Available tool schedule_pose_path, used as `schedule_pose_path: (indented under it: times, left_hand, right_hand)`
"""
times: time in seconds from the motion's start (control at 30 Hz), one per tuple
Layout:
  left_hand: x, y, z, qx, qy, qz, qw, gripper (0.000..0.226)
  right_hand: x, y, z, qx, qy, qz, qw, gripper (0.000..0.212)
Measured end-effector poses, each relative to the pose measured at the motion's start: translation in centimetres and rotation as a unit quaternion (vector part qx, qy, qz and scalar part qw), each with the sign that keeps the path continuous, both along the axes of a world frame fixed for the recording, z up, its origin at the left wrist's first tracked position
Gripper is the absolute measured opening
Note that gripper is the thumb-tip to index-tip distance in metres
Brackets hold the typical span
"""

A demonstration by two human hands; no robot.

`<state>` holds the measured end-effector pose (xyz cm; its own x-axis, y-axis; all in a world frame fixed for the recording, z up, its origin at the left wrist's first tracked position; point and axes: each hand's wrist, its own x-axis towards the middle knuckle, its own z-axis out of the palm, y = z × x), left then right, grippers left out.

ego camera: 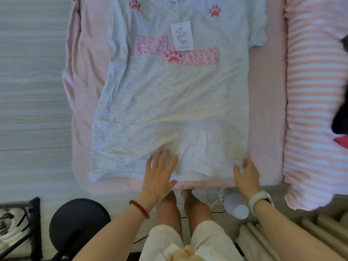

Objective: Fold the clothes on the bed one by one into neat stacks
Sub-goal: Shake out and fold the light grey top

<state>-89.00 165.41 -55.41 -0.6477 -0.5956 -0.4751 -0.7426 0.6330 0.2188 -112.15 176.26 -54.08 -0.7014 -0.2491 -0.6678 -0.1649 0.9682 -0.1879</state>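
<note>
head view: a pale blue t-shirt (169, 102) with pink lettering and paw prints lies spread flat, front up, on the pink bed sheet (263, 129), its hem toward the person. a white hang tag (182, 35) rests on the chest. the left hand (160, 171) lies on the hem, fingers straight and spread. the right hand (246, 174) is at the hem's right corner, fingers lightly curled; whether it pinches fabric cannot be told. a striped pink pillow (312, 102) lies to the right.
</note>
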Motion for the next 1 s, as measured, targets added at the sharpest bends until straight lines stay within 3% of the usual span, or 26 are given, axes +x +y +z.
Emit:
schedule_pose_path:
  times: [0.17, 0.27, 0.33, 0.4, 0.53, 0.63, 0.67, 0.73, 0.8, 0.9, 1.0]
  left_hand:
    - [-1.3, 0.7, -1.5, -0.052, 0.025, 0.004, 0.998, 0.064]
    - [-1.2, 0.0, -1.9, -0.077, 0.068, -0.008, 0.995, 0.058]
    - [-1.0, 0.0, -1.6, -0.062, 0.091, -0.022, 0.994, 0.054]
    - [-0.6, 0.4, -1.0, -0.047, 0.101, -0.043, 0.993, 0.048]
    - [0.2, 2.7, -0.4, -0.015, 0.028, -0.086, 0.996, 0.055]
    - [0.1, 3.5, -0.9, 0.026, -0.14, -0.073, 0.987, 0.048]
    - [-0.3, 3.5, -0.5, 0.03, -0.147, -0.053, 0.987, 0.04]
    - [-1.5, 3.5, 0.1, -0.012, -0.049, -0.038, 0.998, 0.033]
    - [-2.6, 3.4, -0.5, -0.062, 0.014, -0.034, 0.997, 0.048]
    - [-3.9, 3.4, -1.7, 0.011, -0.057, -0.026, 0.998, 0.069]
    - [-3.0, 4.3, -2.6, 0.111, -0.144, -0.029, 0.983, 0.067]
  right_hand:
    - [-1.5, 2.0, -2.3, -0.018, 0.001, -0.059, 0.998, 0.049]
    - [-2.4, 2.7, -3.1, -0.073, -0.07, -0.088, 0.991, 0.024]
    - [-3.1, 3.2, -3.0, -0.102, -0.104, -0.095, 0.985, 0.019]
    - [-4.0, 4.0, -2.4, -0.123, -0.083, -0.074, 0.986, 0.016]
    - [-5.6, 6.3, -1.1, -0.094, -0.04, -0.009, 0.995, 0.019]
    - [-5.5, 7.0, -1.0, 0.025, -0.029, 0.077, 0.996, 0.042]
    - [-5.2, 6.8, -1.0, 0.057, 0.006, 0.127, 0.99, 0.048]
    - [-4.2, 5.8, -1.2, 0.042, 0.086, 0.239, 0.966, 0.054]
    - [-3.0, 4.5, -2.0, -0.012, 0.104, 0.373, 0.922, 0.063]
    - [-1.7, 3.3, -3.6, -0.013, 0.042, 0.514, 0.857, 0.072]
    - [-1.2, 4.3, -3.7, 0.044, -0.065, 0.505, 0.859, 0.069]
